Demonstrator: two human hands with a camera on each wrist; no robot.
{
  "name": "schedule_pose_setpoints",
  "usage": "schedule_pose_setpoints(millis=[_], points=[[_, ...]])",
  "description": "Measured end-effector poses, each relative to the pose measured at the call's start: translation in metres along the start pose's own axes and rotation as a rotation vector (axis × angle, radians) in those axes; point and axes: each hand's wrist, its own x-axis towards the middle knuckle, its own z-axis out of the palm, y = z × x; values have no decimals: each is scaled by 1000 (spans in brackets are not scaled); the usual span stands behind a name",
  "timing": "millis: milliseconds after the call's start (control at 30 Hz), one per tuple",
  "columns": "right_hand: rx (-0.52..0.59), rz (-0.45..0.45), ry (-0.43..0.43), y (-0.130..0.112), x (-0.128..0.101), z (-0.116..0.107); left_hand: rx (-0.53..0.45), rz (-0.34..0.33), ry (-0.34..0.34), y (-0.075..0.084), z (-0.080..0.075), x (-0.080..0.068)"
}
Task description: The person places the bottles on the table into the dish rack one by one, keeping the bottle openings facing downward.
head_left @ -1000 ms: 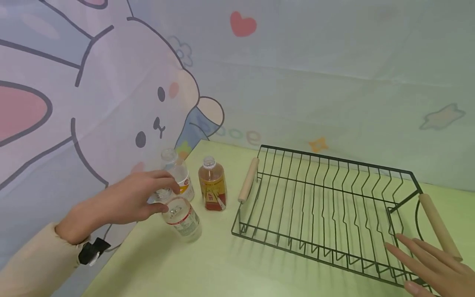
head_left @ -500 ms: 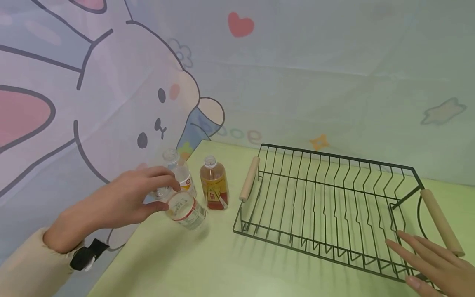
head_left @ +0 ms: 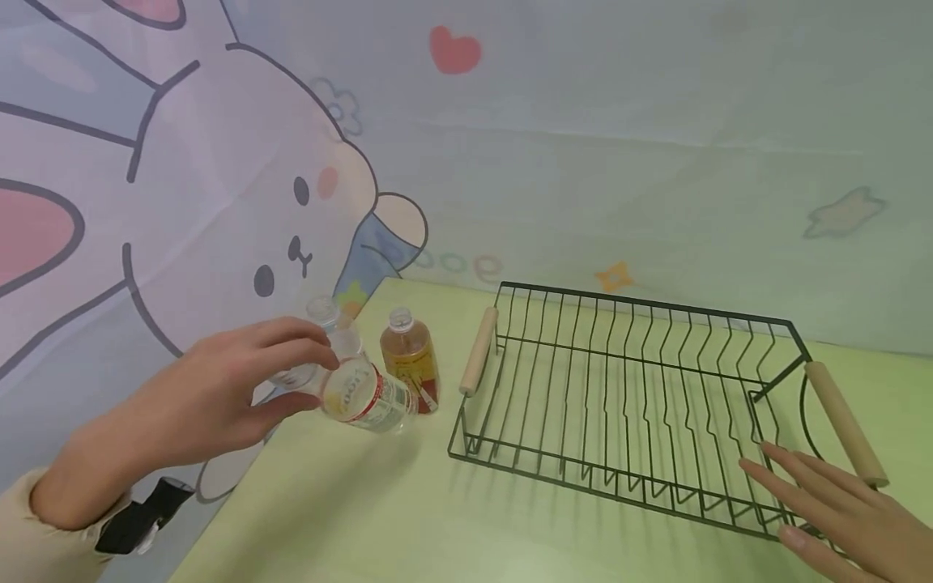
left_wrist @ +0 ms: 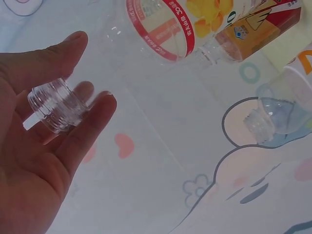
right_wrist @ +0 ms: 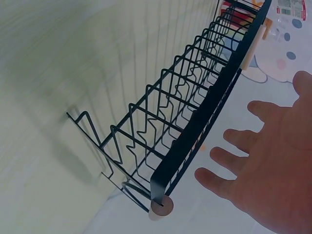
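At table's left edge: left hand [head_left: 219, 389] pinches clear bottle [head_left: 368, 398] by neck, tilted, lifted off surface. Right hand [head_left: 838, 510], fingers spread flat, holds nothing, near rack [head_left: 627, 405], seemingly steadying it.

I see a pale green tabletop [head_left: 408, 518] filling the 6 o'clock half of my head view. Behind it hangs a light cloth backdrop [head_left: 619, 162], wrinkled, running from 9 to 3 o'clock. Printed on it: a big white rabbit [head_left: 240, 202] at 9 o'clock, a red heart [head_left: 455, 50] at 12, an orange star [head_left: 614, 276] near centre, a grey-green star [head_left: 844, 213] at 3. Light is soft and even, with faint shadows on the tabletop.
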Motion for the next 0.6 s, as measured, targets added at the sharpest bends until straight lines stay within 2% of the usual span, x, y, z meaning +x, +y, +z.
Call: schedule_pose_setpoints(millis=[167, 300, 467, 600], points=[[46, -36, 28, -8, 5, -6, 33, 27, 66, 3, -5, 0], [68, -15, 4, -12, 4, -7, 57, 53, 142, 6, -5, 1], [79, -14, -3, -13, 5, -8, 38, 69, 223, 10, -4, 3], [63, 35, -3, -14, 4, -6, 33, 105, 303, 13, -2, 6]])
